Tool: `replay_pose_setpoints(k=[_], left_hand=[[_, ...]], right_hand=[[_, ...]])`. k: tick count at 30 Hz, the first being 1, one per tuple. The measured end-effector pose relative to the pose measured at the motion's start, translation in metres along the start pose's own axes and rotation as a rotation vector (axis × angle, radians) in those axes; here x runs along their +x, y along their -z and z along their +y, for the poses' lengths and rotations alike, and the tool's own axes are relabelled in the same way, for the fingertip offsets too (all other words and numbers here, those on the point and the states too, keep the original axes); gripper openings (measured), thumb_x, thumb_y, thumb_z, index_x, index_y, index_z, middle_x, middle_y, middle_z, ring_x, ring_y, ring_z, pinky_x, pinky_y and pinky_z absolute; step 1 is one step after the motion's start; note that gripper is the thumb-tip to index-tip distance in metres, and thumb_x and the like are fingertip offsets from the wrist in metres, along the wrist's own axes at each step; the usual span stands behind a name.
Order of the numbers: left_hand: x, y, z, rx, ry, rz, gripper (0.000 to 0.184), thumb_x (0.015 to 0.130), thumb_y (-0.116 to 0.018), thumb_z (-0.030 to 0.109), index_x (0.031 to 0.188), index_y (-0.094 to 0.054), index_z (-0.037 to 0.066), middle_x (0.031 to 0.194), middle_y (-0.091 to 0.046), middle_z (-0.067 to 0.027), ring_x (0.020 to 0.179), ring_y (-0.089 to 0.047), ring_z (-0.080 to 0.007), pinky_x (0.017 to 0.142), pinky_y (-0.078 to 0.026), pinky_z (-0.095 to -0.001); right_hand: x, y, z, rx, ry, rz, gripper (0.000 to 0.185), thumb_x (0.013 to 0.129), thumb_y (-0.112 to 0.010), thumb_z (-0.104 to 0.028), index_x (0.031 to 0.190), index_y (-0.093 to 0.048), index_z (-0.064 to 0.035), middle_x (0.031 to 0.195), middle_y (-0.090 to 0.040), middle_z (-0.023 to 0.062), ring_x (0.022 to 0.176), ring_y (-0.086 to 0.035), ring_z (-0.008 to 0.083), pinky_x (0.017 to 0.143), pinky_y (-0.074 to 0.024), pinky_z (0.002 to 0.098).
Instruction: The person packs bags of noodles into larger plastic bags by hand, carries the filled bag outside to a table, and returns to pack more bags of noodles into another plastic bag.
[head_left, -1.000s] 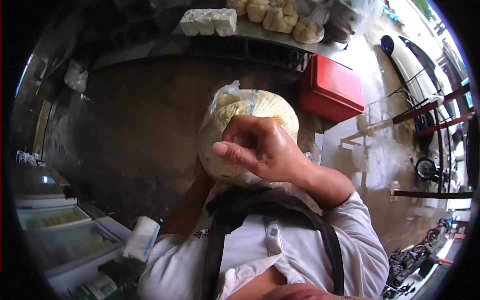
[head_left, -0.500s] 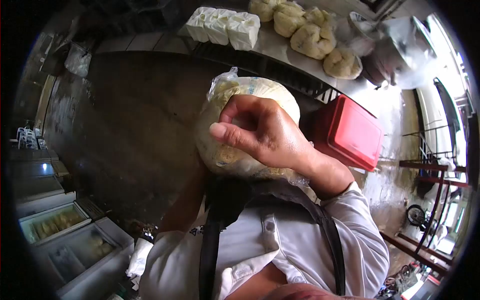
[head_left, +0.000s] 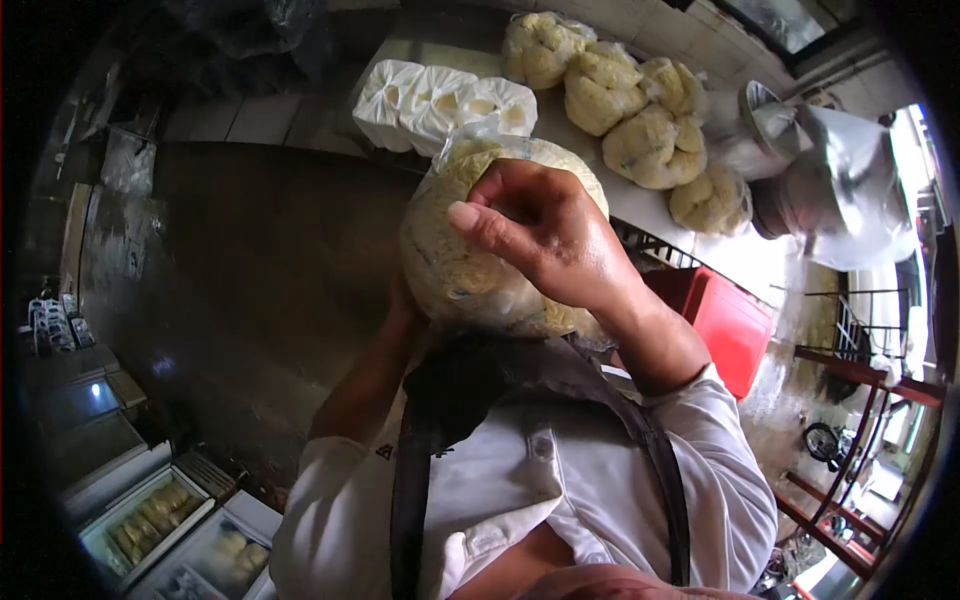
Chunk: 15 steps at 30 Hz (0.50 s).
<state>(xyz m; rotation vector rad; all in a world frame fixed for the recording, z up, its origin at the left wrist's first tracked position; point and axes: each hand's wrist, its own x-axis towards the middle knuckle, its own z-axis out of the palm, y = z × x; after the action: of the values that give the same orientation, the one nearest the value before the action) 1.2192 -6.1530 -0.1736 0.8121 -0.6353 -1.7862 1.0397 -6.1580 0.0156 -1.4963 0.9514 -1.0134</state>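
Since the earlier frame, the table (head_left: 572, 150) and its white packs (head_left: 430, 100) shift nearer in view to the plump clear bag (head_left: 465, 270), which is in front of the person's dark apron (head_left: 470, 380). The right hand (head_left: 550, 225) curls over the bag, thumb apart from the fingertips (whether it pinches any plastic, I cannot tell). The left hand (head_left: 405, 305), mostly hidden, is at the bag's left side, its grip unclear.

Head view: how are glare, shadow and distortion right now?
Head view: glare whites out patches above and right of the red box; head view: the floor lies dim, the left hand dark; head view: wide-angle curvature, black corners.
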Motion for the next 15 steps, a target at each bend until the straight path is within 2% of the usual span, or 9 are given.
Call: replay_pose_setpoints(k=[3, 6, 7, 10, 14, 15], left_hand=[[0.076, 0.001, 0.017, -0.009, 0.009, 0.013, 0.054, 0.103, -0.046, 0.043, 0.139, -0.048, 0.004, 0.128, -0.058, -0.0121, 0.114, -0.061, -0.0221, 0.096, -0.053, -0.0385], [0.147, 0.005, 0.035, -0.019, 0.014, 0.043, 0.054, 0.103, -0.045, 0.044, 0.139, -0.049, 0.004, 0.13, -0.058, -0.0119, 0.115, -0.06, -0.0227, 0.097, -0.052, -0.0391], [0.171, 0.007, 0.043, -0.023, 0.015, 0.053, 0.054, 0.103, -0.045, 0.044, 0.14, -0.049, 0.004, 0.13, -0.058, -0.0118, 0.115, -0.06, -0.0229, 0.097, -0.052, -0.0393], [0.243, 0.018, 0.07, -0.053, 0.002, 0.086, 0.054, 0.103, -0.045, 0.044, 0.14, -0.049, 0.005, 0.131, -0.057, -0.0116, 0.116, -0.06, -0.0236, 0.098, -0.051, -0.04], [0.349, 0.046, 0.11, -0.111, -0.027, 0.113, 0.054, 0.102, -0.044, 0.045, 0.14, -0.049, 0.006, 0.133, -0.057, -0.0113, 0.117, -0.059, -0.0244, 0.1, -0.05, -0.0408], [0.384, 0.055, 0.119, -0.126, -0.032, 0.121, 0.054, 0.102, -0.044, 0.045, 0.14, -0.049, 0.006, 0.134, -0.057, -0.0112, 0.118, -0.059, -0.0246, 0.1, -0.05, -0.041]], right_hand=[[0.078, 0.034, 0.016, -0.019, -0.068, -0.123, 0.031, 0.094, -0.072, -0.029, 0.09, -0.063, 0.0005, 0.077, -0.062, 0.0004, 0.077, -0.056, 0.0068, 0.069, -0.0467, 0.0251], [0.156, 0.064, 0.036, -0.03, -0.052, -0.091, 0.032, 0.091, -0.074, -0.032, 0.086, -0.066, -0.0008, 0.065, -0.061, 0.006, 0.062, -0.056, 0.0122, 0.059, -0.0457, 0.03], [0.184, 0.073, 0.044, -0.036, -0.039, -0.068, 0.034, 0.09, -0.074, -0.034, 0.087, -0.068, -0.0008, 0.067, -0.063, 0.008, 0.063, -0.058, 0.0139, 0.06, -0.047, 0.0317], [0.263, 0.099, 0.047, -0.16, -0.069, -0.059, 0.036, 0.092, -0.075, -0.035, 0.088, -0.066, 0.0, 0.073, -0.062, -0.0001, 0.071, -0.056, 0.0066, 0.065, -0.0459, 0.0252], [0.367, 0.112, 0.068, -0.137, -0.033, -0.017, 0.04, 0.091, -0.075, -0.039, 0.086, -0.067, 0.0005, 0.071, -0.062, 0.0, 0.069, -0.056, 0.0071, 0.064, -0.0464, 0.0255], [0.402, 0.122, 0.075, -0.146, -0.032, 0.021, 0.044, 0.088, -0.074, -0.044, 0.084, -0.071, -0.0004, 0.065, -0.066, 0.0125, 0.061, -0.062, 0.0174, 0.063, -0.0507, 0.0352]])
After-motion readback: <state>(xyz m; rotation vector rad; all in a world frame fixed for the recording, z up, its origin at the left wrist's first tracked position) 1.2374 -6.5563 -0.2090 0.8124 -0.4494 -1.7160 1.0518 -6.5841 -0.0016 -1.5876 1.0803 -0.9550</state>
